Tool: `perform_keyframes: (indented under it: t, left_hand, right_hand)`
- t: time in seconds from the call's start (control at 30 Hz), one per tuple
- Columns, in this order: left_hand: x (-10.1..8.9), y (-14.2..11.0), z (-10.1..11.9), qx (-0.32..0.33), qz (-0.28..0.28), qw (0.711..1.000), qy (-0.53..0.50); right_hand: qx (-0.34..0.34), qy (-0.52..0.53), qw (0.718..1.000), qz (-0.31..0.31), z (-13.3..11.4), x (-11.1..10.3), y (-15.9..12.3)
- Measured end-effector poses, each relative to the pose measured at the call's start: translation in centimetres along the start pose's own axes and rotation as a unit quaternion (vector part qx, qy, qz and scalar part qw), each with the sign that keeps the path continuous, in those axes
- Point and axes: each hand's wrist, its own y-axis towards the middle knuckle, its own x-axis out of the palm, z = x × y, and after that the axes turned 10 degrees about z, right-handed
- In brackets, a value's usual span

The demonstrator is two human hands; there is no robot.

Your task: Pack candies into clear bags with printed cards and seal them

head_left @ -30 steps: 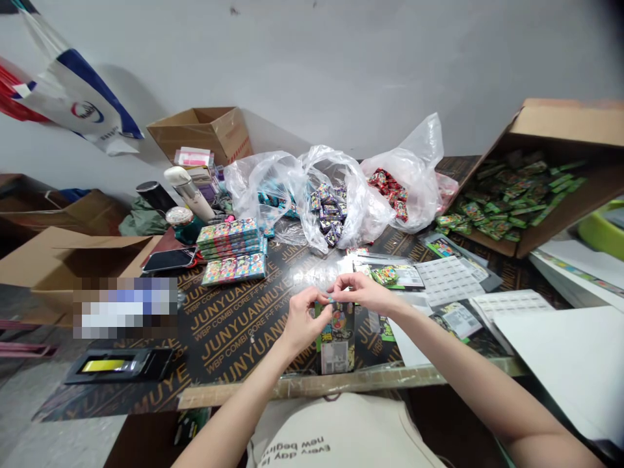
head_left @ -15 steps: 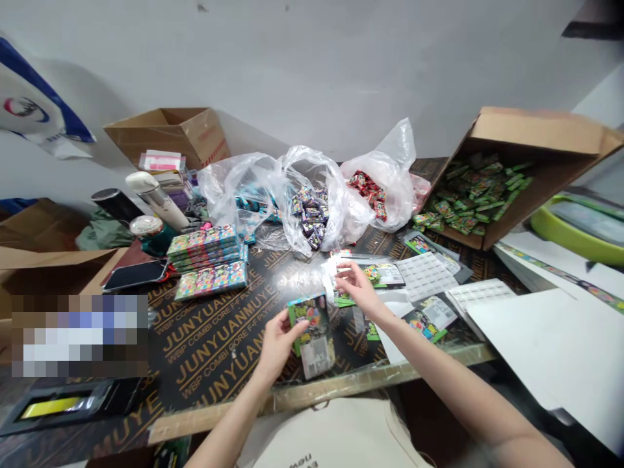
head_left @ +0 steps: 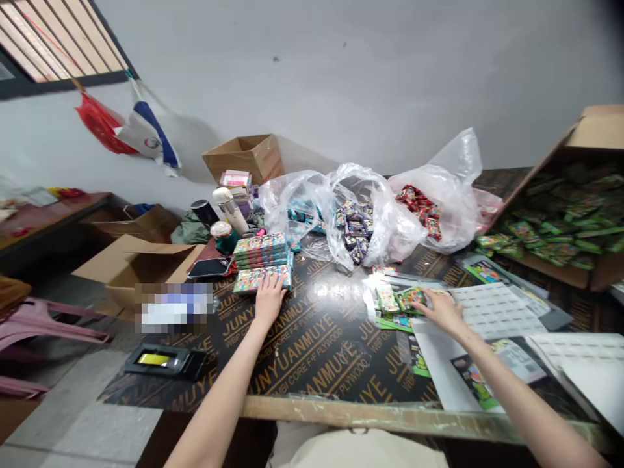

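Note:
My left hand [head_left: 268,298] reaches forward and lies with fingers flat on a low stack of colourful flat packs [head_left: 260,278] on the dark plywood table [head_left: 312,351]. A taller stack of the same packs [head_left: 262,250] stands just behind it. My right hand [head_left: 441,308] rests on the table to the right, fingers stretched toward a small pile of green candy packets and cards [head_left: 400,300]. Whether it touches a packet I cannot tell.
Three clear plastic bags [head_left: 363,214] of small sweets sit at the back. A tipped cardboard box [head_left: 565,227] of green packets lies at the right. White sheets [head_left: 492,309], a phone [head_left: 210,267], flasks [head_left: 227,209], open boxes [head_left: 141,263] and a black tray [head_left: 163,359] surround the middle.
My left hand has moved the green pack it held away to the left stack and now lies flat there. My right hand shifted right to the green packets. The view swung left.

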Motion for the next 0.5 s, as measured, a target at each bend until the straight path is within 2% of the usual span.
perform_keyframes:
  t: [0.17,0.27,0.33,0.4,0.5]
  left_hand:
    - [1.0,0.6,-0.8,0.010,-0.002,1.000,-0.021]
    - [0.7,0.8,-0.8,0.016,0.015,0.999,-0.038]
    - [0.2,0.1,-0.1,0.003,0.047,0.998,-0.049]
    - [-0.5,-1.2,1.4,-0.016,0.066,0.995,-0.075]
    - [-1.7,-3.6,5.2,0.004,0.026,0.990,-0.138]
  right_hand:
    - [-0.029,0.059,0.997,-0.027,-6.1,-0.5,-0.6]
    - [-0.054,0.077,0.995,-0.034,-7.8,-1.0,0.1]
    - [-0.066,0.074,0.995,-0.017,-7.1,-1.4,0.8]
    - [-0.096,0.067,0.993,-0.023,-5.3,-1.7,1.4]
    - [-0.157,0.076,0.982,-0.077,-2.8,-2.0,1.9]
